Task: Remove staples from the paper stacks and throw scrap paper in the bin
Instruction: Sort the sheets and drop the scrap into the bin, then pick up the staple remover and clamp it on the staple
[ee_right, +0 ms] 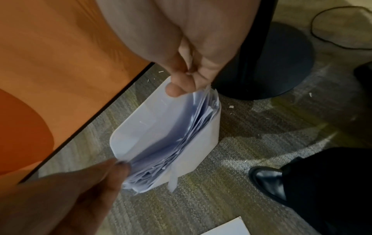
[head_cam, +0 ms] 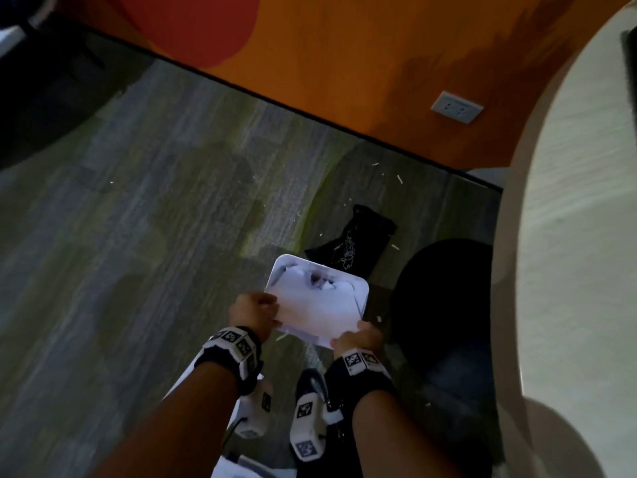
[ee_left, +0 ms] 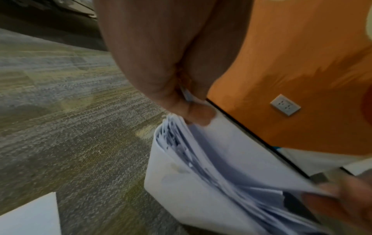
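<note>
Holding a sheaf of paper [head_cam: 312,312] over the white bin [ee_right: 201,143] on the carpet, the left hand [head_cam: 253,313] pinches one end and the right hand [head_cam: 358,338] the other, fingers curled tight. Loose sheets look light, floppy and likely to fan apart; gripping both ends and lowering them edge-first seems wisest.

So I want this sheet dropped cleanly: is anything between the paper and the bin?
Only paper already inside. Both the left hand and right hand pinch the sheet at the white bin, which is packed with scrap paper.
</note>
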{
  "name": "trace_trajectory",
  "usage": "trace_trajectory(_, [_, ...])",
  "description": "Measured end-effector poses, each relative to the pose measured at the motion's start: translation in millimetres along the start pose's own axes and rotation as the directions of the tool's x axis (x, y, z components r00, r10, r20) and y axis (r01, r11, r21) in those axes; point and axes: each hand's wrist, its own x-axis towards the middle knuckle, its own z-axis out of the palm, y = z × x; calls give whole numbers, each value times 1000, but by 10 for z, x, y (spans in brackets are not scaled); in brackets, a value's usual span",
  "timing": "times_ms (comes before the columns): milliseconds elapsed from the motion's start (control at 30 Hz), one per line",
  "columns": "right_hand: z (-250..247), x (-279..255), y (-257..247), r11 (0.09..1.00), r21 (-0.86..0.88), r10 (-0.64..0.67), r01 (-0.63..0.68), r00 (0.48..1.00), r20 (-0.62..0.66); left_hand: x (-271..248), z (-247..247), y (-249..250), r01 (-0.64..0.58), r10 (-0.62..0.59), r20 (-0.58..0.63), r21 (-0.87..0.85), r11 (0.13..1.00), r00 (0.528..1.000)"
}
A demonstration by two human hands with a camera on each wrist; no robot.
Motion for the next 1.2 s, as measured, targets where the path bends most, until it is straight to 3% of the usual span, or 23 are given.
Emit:
trace_trajectory(67, [37, -16, -6, 997, -64, -32, 33, 999, 26, 32, 59, 7, -44, 30, 141, 97, 994, 989])
trace_trajectory(100, [52, -59, -34, 992, -108, -55, 58, 998, 34, 21, 65, 36, -79, 55, 156, 146, 986, 986])
trace_trajectory(233, [-3, -476, -238, 923, -291, -257, 250, 966, 15, -280, -209, 225, -214, 242, -37, 353, 911, 970])
trace_trajectory(433, [-334, -1337, -818, 836, -357, -372, 416, 909, 186, -1227, -752, 689, -348, 378, -165, 187, 919, 911])
trace_trajectory(667, [-1419, -2601, -1242, 604, -453, -579, 655, 752, 316, -2741, -801, 1585, -495, 467, -309, -12, 869, 828])
trace_trajectory(733, [-1908, -2780, -1196, 497, -524, -632, 691, 703, 326, -3120, -611, 1746, -551, 509, -315, -56, 832, 801])
trace_trajectory(867, [-2832, -2876, -877, 196, -765, -689, 613, 641, 338, -3659, -3, 1930, -595, 584, -238, 29, 803, 776])
trace_trajectory(933, [-3305, -2845, -666, 102, -829, -673, 550, 652, 349, -3949, 409, 2038, -617, 609, -168, 9, 787, 775])
trace_trajectory(1000, [-3814, -2729, -436, 135, -851, -660, 507, 687, 304, -4247, 914, 2138, -629, 631, -135, 61, 775, 764])
trace_trajectory(1100, [-4446, -2539, -173, 186, -871, -648, 454, 724, 239, -4533, 1532, 2199, -531, 562, -49, 270, 803, 826])
trace_trajectory(1200, [-5031, -2335, 153, 257, -888, -648, 382, 750, 135, -4796, 2070, 2196, -464, 525, 60, 560, 687, 849])
